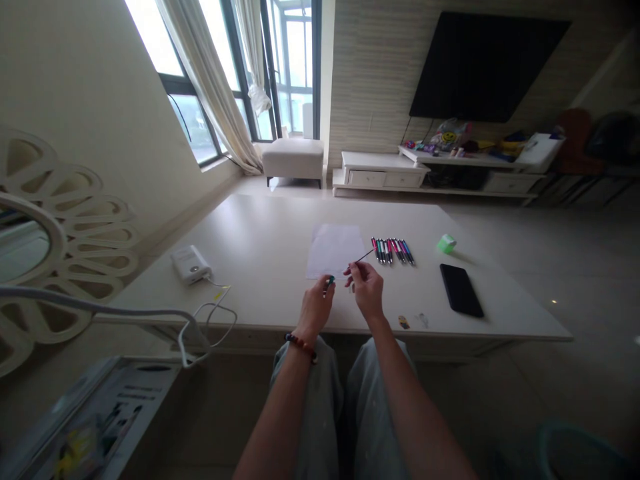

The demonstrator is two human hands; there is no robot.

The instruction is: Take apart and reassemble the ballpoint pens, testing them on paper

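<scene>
My left hand [315, 308], with a beaded bracelet at the wrist, is closed on a small teal pen part [331, 280]; most of it is hidden by the fingers. Between the fingertips of my right hand [368, 288] is a thin dark pen refill [365, 255], pointing up and to the right. Both hands are over the near edge of a white sheet of paper [334, 247], a short way apart. Several coloured pens [393, 251] lie side by side in a row, right of the paper.
A black phone [461, 291] and a green-and-white small container [447, 244] are on the right of the white table [260, 233]. Two small items, one a yellow-and-dark piece [403, 323], lie near the front edge. A white charger box [191, 265] with a cable is at left.
</scene>
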